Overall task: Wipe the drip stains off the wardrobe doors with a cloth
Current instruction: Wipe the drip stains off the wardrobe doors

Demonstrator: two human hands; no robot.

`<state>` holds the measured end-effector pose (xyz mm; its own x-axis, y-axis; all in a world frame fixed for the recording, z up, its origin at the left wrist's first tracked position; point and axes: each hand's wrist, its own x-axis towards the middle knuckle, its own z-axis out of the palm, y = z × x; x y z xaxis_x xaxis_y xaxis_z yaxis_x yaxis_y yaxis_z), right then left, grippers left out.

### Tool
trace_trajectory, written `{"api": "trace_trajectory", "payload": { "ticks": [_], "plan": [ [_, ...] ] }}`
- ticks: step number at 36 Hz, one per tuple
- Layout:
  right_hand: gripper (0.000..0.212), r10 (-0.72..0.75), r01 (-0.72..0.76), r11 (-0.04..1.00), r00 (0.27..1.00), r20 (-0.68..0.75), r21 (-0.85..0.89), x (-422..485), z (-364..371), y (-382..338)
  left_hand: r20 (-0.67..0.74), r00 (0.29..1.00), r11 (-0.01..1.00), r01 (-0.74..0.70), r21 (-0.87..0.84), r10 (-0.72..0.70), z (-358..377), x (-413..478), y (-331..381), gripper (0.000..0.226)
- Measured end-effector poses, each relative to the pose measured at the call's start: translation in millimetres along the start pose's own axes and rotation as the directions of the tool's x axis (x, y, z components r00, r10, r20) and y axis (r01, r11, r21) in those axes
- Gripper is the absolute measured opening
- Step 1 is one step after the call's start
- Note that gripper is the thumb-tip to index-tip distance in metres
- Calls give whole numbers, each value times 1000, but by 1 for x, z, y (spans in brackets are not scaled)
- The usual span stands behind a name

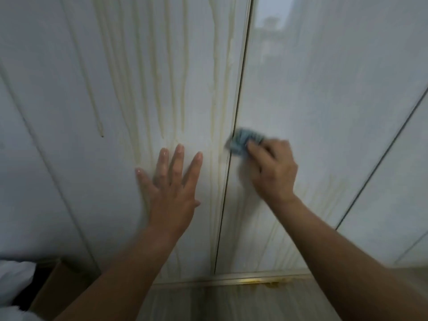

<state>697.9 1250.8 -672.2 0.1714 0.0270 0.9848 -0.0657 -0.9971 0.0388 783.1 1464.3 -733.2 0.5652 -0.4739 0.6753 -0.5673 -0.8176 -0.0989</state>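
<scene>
cloth (pixel 243 142): blue-grey, bunched small, pressed against the right door (pixel 324 100) just beside the seam (pixel 228 181) between the two doors; smeared by motion blur, so weave and folds cannot be made out.
right hand (pixel 271 167): grips the cloth, fingers curled over it, back of the hand toward the camera; also blurred.
drip stains (pixel 159 89): yellowish streaks, run in many vertical lines down the left door (pixel 58 100), heaviest close to the seam; fainter lines on the right door below the wrist.
left hand (pixel 172 181): lies flat on the left door, fingers straight and spread, holds nothing; covers the lower ends of a few streaks.
doors: pale grey-white with a faint grain; tops cut off by the upper edge.
bottom rail (pixel 185 283): metallic strip under the doors, with yellow-brown residue below the seam.
floor (pixel 231 304): pale, streaked, partly hidden by both forearms.
cardboard box (pixel 53 295): brown, lower left corner, cut off by the edge; inside not visible.
white bundle (pixel 14 276): beside the box, blurred, nature unclear.
reflection (pixel 268 26): hazy shape high on the right door, too dim to identify.
</scene>
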Motion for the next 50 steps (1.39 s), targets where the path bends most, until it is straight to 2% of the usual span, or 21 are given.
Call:
{"api": "trace_trajectory", "payload": {
  "ticks": [2,4,6,7,9,11,13,16,19,22,24,27,29,31,32,35,37,41,45,47,50],
  "plan": [
    [14,-195,191,981,968,159,36,-45,1,4,-9,1000,1000,-24,3,24,4,-5,3,137],
    [16,-386,362,922,847,365,134,-85,-2,12,-6,998,998,-55,15,55,12,-12,7,139],
    [18,-480,434,876,733,482,211,-104,-4,20,7,998,997,-68,22,68,19,-16,12,141],
    [19,-499,450,864,713,492,225,-100,-6,22,4,998,998,-62,24,62,20,-16,14,142],
    [19,-443,411,895,785,433,171,-80,-8,23,-17,998,998,-63,29,63,23,-15,18,140],
    [13,-330,322,944,899,289,75,-43,-11,23,-45,996,996,-78,41,79,25,-15,19,138],
    [14,-251,251,968,958,136,21,-5,-15,27,-45,995,996,-81,43,83,29,-17,18,141],
    [18,-231,231,972,973,-1,-43,33,-20,38,-44,995,995,-86,51,88,31,-19,15,144],
    [16,-251,248,966,967,-38,-70,30,-20,49,-23,996,995,-87,53,88,36,-16,19,147],
    [16,-225,225,974,974,-1,-20,-14,-18,58,0,999,997,-53,48,53,39,-14,25,150],
    [15,-249,249,968,963,107,11,-61,-21,69,17,999,998,-32,52,31,40,-14,32,152],
    [18,-273,263,962,894,355,78,-125,-33,85,30,1000,999,-7,37,6,40,-15,35,154],
    [20,-301,281,953,837,457,112,-137,-42,93,30,999,999,-17,51,16,39,-15,35,154],
    [18,-311,292,950,836,453,113,-122,-46,97,38,999,998,-23,60,21,39,-15,33,153],
    [18,-272,261,962,873,405,85,-106,-48,99,37,999,998,-23,61,20,40,-15,33,153],
    [19,-54,56,998,988,142,-13,-54,-52,111,35,999,999,-17,47,15,39,-15,35,154],
    [22,17,-17,1000,999,27,-17,-36,-57,127,29,999,998,-16,56,14,39,-15,38,155],
    [19,23,-24,999,999,-34,-30,-44,-56,141,28,999,997,-31,77,29,37,-15,37,154],
    [26,8,-7,1000,999,53,-29,-99,-52,138,43,999,998,-25,64,23,36,-16,36,154],
    [33,-13,16,1000,979,203,-11,-133,-54,139,44,999,998,-30,61,27,36,-17,36,155],
    [27,-50,44,999,913,404,23,-148,-62,143,32,999,999,-22,43,21,37,-17,36,159]
  ]
}}
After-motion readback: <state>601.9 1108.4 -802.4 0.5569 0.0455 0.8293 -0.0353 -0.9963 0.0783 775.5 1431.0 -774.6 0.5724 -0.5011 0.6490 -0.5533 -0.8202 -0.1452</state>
